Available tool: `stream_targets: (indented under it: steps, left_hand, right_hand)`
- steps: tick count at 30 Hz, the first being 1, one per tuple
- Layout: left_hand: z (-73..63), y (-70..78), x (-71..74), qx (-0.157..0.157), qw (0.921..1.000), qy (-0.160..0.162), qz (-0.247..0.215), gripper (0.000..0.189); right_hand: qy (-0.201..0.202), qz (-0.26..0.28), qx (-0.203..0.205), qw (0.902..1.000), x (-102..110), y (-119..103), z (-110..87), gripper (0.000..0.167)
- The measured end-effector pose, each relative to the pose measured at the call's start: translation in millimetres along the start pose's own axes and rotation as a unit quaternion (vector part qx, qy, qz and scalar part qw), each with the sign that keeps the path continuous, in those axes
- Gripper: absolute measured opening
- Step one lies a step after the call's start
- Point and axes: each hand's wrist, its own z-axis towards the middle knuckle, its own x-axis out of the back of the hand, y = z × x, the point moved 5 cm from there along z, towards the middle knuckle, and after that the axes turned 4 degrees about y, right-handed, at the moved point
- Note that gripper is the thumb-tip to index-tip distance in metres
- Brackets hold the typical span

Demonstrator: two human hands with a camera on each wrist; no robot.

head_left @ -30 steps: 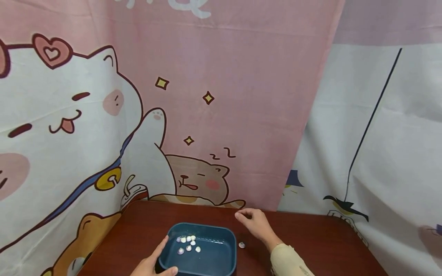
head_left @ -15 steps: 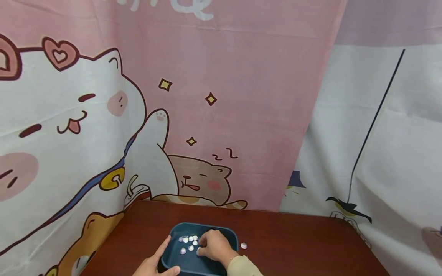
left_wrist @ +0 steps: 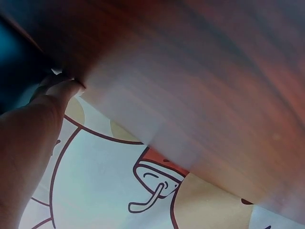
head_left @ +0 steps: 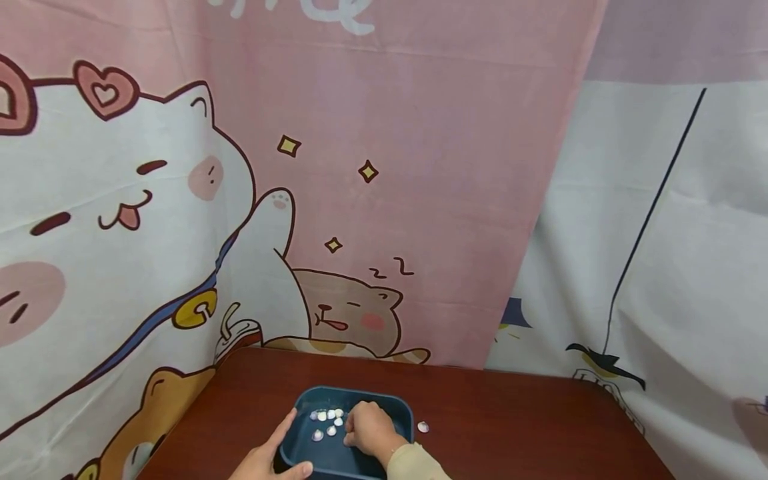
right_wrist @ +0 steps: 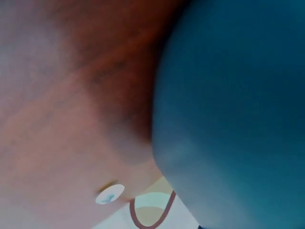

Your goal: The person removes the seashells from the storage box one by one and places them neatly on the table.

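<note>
A dark blue rectangular tray (head_left: 354, 469) stands on the brown table in the head view. Several small pale seashells (head_left: 331, 431) lie in its left half. My left hand (head_left: 264, 460) rests against the tray's left side with fingers extended, the thumb by the near rim. My right hand (head_left: 373, 432) is down inside the tray, its fingers curled and thumb and fingertips together on a seashell that they mostly cover. In the left wrist view my left hand (left_wrist: 50, 98) touches the tray's edge; the right wrist view shows the tray wall (right_wrist: 224, 114) but no fingers.
One more seashell (head_left: 423, 427) lies on the table (head_left: 510, 427) just right of the tray, also visible as a white shell (right_wrist: 110, 194) in the right wrist view. Behind the table hangs a pink and white cartoon curtain (head_left: 444, 200).
My right hand has come from above the table, right of the tray, down into the tray among the seashells. It now covers the rightmost one. My left hand keeps its place at the tray.
</note>
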Motion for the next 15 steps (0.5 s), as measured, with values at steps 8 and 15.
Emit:
stream_targets:
  steps: [8,15]
  left_hand:
    - [0.8,-0.6,-1.2,0.001,1.0000,0.001,0.002,0.112]
    - [0.1,1.5,-0.4,0.010,0.9999,0.003,0.012,0.112]
  right_hand:
    - [-0.020,-0.017,0.000,0.9996,1.4,0.4,-4.3,0.029]
    - [-0.016,0.051,0.022,0.9983,1.3,9.3,-3.9,0.027]
